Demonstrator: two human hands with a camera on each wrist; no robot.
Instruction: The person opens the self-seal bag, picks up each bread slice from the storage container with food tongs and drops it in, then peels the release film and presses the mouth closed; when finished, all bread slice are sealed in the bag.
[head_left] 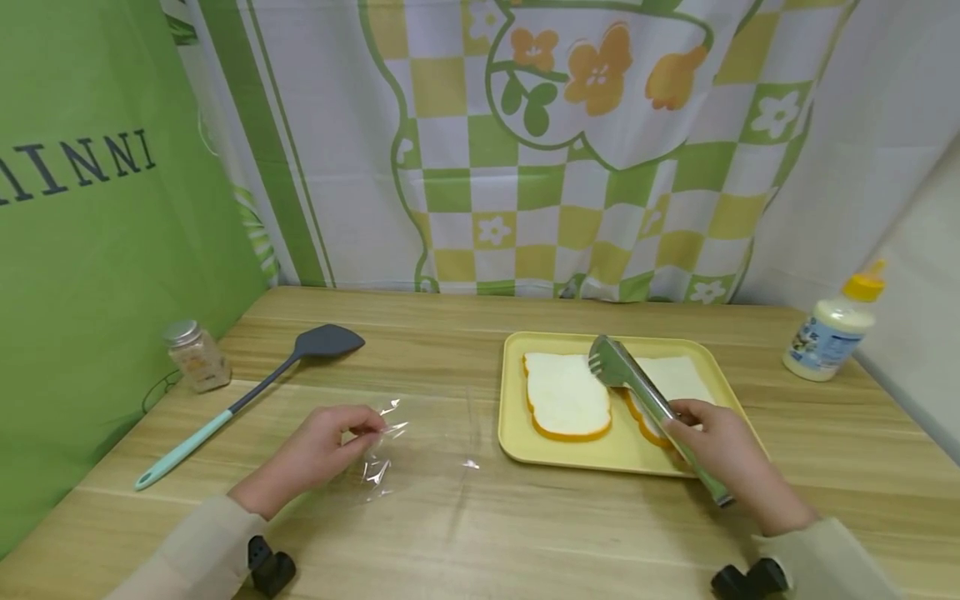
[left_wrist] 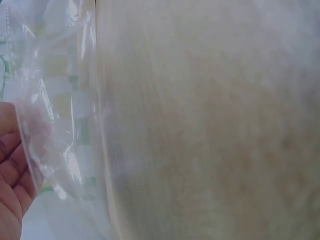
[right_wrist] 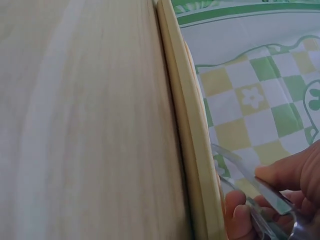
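My left hand (head_left: pixel 333 442) pinches the edge of a clear plastic bag (head_left: pixel 431 446) that lies on the table. In the left wrist view the shiny bag (left_wrist: pixel 62 130) hangs from the fingertips. Metal tongs (head_left: pixel 647 388) are gripped in my right hand (head_left: pixel 716 454), slanting over a yellow tray (head_left: pixel 555 458). Their scalloped tip overlaps the gap between two slices of bread. The left slice (head_left: pixel 566 396) is white with an orange-brown crust. Partly hidden behind the tongs and hand is the right slice (head_left: pixel 682 377). The right wrist view shows thumb and fingers around the tongs (right_wrist: pixel 267 190).
A spatula (head_left: pixel 327 341) with a grey blade and mint handle lies at the left, near a glass jar (head_left: pixel 198 358) with a metal lid. At the right edge stands a squeeze bottle (head_left: pixel 827 340) with a yellow cap. A patterned curtain (head_left: pixel 540 208) hangs behind the wooden table (head_left: pixel 525 542).
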